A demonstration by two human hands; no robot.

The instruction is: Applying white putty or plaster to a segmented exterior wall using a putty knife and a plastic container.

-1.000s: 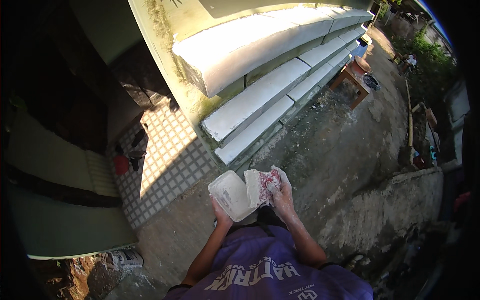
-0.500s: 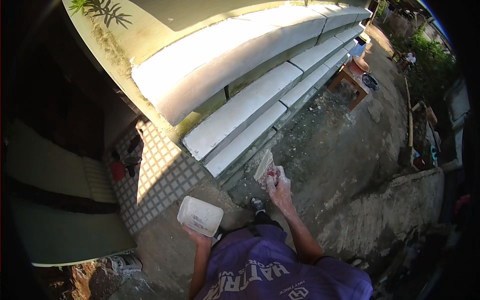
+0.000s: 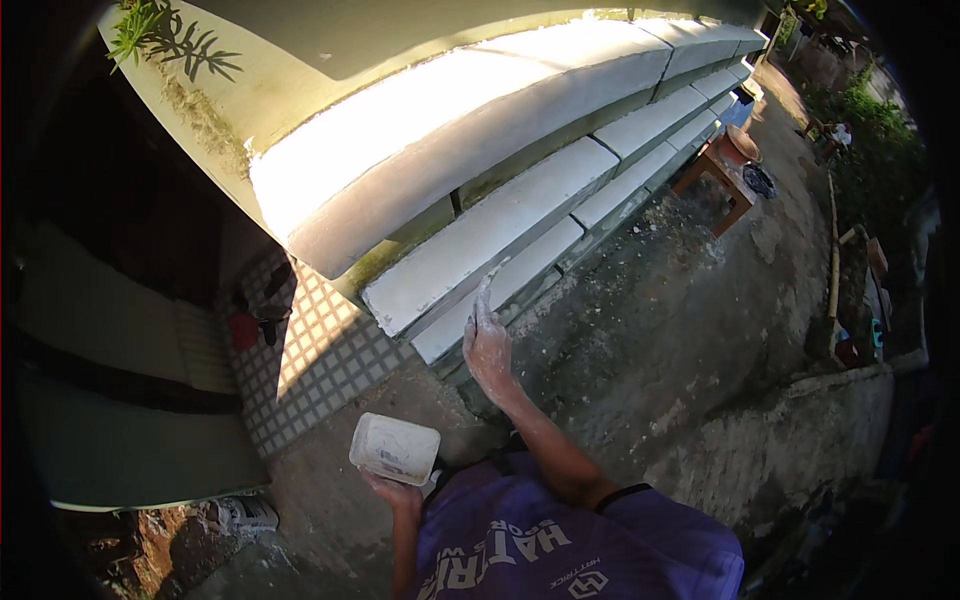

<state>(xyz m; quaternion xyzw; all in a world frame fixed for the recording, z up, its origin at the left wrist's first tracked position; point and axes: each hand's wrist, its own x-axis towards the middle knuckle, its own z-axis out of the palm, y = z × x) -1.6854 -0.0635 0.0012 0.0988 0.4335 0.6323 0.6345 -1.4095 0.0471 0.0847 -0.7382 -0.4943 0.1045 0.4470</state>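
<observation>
In my right hand (image 3: pixel 488 350) is a wide putty scraper (image 3: pixel 487 287) smeared with white paste, my fingers closed around it. Seen nearly edge-on, its blade is at or just in front of the lower white ledges (image 3: pixel 530 275); I cannot tell whether it touches. White residue coats my fingers. Low on the left, my left hand (image 3: pixel 396 492) grips a white rectangular tub (image 3: pixel 426 452) from below and the side. The tub's open top faces me, with white and grey paste smeared inside. A broad, rounded top ledge (image 3: pixel 400 180) lies above the lower ones, partly in bright sun.
A brown wooden stool (image 3: pixel 735 215) bears a reddish pot (image 3: pixel 738 146) and a dark bag. Tiled floor (image 3: pixel 310 370) with dark and red items lies at left. A low concrete wall (image 3: pixel 780 440) runs at right. A plant (image 3: pixel 140 30) hangs at upper left.
My right hand has moved left and up with the scraper, from above the concrete floor to the lower ledges. The blade has turned edge-on. My left hand keeps its hold on the tub.
</observation>
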